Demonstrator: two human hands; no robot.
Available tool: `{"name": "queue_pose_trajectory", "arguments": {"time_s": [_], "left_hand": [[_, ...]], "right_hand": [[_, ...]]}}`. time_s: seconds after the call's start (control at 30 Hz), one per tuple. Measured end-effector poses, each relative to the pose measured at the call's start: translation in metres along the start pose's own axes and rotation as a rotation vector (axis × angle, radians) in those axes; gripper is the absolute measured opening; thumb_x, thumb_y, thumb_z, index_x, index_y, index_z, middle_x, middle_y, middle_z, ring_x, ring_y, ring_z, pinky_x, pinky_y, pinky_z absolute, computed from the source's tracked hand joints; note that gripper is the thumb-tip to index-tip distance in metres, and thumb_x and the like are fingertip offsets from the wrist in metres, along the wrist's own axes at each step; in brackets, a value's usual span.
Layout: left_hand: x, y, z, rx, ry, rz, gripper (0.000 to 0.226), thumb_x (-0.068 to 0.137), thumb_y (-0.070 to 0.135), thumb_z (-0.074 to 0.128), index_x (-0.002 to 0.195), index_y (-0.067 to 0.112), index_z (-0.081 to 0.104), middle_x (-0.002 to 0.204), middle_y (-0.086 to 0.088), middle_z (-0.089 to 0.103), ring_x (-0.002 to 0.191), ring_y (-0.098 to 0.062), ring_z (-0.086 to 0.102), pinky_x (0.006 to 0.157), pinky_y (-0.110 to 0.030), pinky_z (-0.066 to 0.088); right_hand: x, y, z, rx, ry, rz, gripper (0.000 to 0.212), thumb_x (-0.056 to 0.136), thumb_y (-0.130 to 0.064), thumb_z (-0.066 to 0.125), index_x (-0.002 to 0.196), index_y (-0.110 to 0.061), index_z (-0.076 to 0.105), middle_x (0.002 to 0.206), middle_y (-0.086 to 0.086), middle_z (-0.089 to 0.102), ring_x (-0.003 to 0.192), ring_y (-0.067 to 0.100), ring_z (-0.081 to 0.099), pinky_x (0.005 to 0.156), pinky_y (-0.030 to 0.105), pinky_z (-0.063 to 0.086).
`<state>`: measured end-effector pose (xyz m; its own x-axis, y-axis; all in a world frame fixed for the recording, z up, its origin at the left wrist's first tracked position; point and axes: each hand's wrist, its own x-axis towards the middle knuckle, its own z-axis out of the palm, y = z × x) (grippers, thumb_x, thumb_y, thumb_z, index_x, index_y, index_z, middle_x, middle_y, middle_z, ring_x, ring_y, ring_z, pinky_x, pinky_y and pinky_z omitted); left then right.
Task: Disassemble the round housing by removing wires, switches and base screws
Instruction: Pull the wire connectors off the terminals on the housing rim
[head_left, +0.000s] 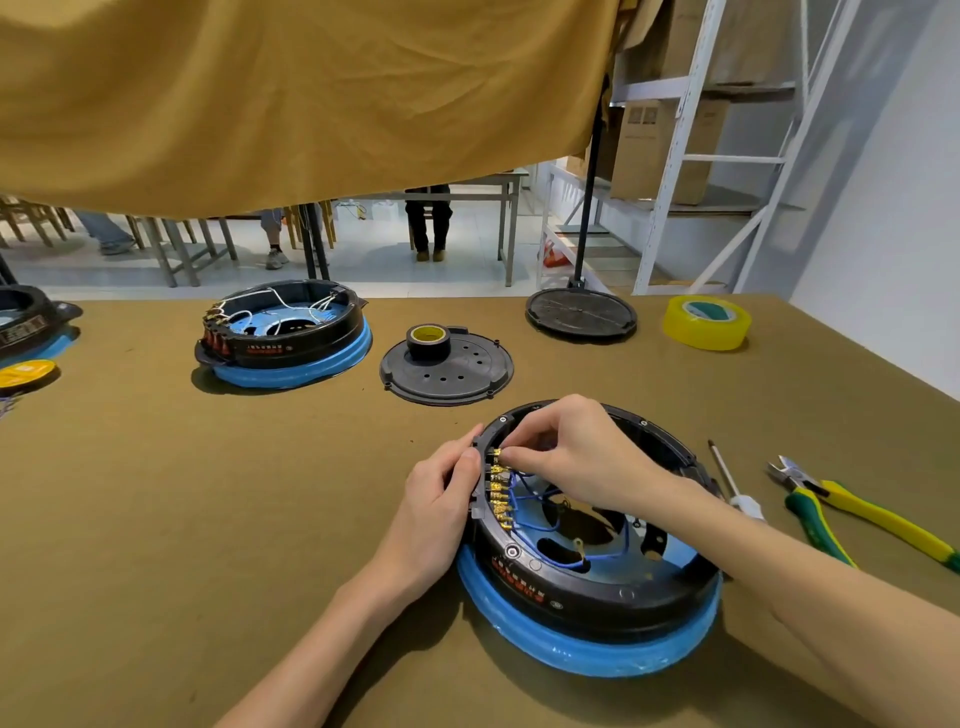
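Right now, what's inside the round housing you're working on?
Inside the round housing: a row of brass terminals along the left wall, blue wires looping over a blue floor with cutouts. The right hand covers the far part; the switches aren't visible.

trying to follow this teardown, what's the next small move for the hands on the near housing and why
Probably pull the top brass terminal off its tab: the right hand pinches it, the left hand braces the housing wall, and more terminals with blue wires remain below.

A yellow tape roll (706, 321) sat at the table's (208, 493) far right, near a round stand base (581, 314). Green-and-yellow cutters (852, 512) lay beside a white-handled screwdriver (733, 486).
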<state>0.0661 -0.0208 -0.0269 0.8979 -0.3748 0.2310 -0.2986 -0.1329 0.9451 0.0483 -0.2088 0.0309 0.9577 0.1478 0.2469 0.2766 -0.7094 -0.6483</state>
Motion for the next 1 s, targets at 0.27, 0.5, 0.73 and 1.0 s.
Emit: {"name": "queue_pose_trajectory", "arguments": {"time_s": [0.27, 0.5, 0.73, 1.0], "left_hand": [[0.0, 0.0, 0.001, -0.008, 0.005, -0.004, 0.054, 0.099, 0.048, 0.04, 0.147, 0.026, 0.052, 0.135, 0.015, 0.064, 0.127, 0.001, 0.057, 0.113, -0.039, 0.046], [0.0, -0.001, -0.001, 0.02, -0.009, 0.015, 0.053, 0.102, 0.047, 0.039, 0.149, 0.026, 0.051, 0.136, 0.017, 0.063, 0.127, 0.005, 0.055, 0.112, -0.033, 0.046], [0.001, -0.001, -0.002, 0.012, -0.04, 0.022, 0.036, 0.103, 0.046, 0.039, 0.135, 0.044, 0.056, 0.127, 0.018, 0.068, 0.124, -0.001, 0.06, 0.102, -0.023, 0.05], [0.002, -0.006, -0.004, 0.047, -0.055, 0.048, 0.042, 0.105, 0.047, 0.037, 0.139, 0.033, 0.059, 0.126, 0.017, 0.069, 0.123, -0.003, 0.06, 0.103, -0.026, 0.048]], "right_hand": [[-0.003, -0.002, 0.002, -0.034, 0.034, -0.003, 0.01, 0.091, -0.027, 0.074, 0.093, -0.02, 0.082, 0.078, -0.011, 0.075, 0.074, 0.003, 0.069, 0.068, 0.021, 0.058], [-0.01, -0.003, 0.005, -0.081, 0.108, -0.002, 0.005, 0.093, -0.024, 0.07, 0.092, -0.021, 0.074, 0.078, -0.01, 0.069, 0.077, 0.001, 0.064, 0.067, 0.018, 0.053], [-0.01, -0.004, 0.001, -0.003, 0.062, -0.045, 0.008, 0.095, -0.018, 0.069, 0.102, -0.018, 0.071, 0.088, -0.008, 0.07, 0.084, 0.005, 0.066, 0.078, 0.026, 0.056], [-0.009, -0.011, -0.005, -0.103, -0.124, -0.027, 0.025, 0.098, -0.011, 0.055, 0.101, -0.028, 0.074, 0.097, -0.008, 0.069, 0.09, 0.01, 0.064, 0.083, 0.036, 0.055]]}}
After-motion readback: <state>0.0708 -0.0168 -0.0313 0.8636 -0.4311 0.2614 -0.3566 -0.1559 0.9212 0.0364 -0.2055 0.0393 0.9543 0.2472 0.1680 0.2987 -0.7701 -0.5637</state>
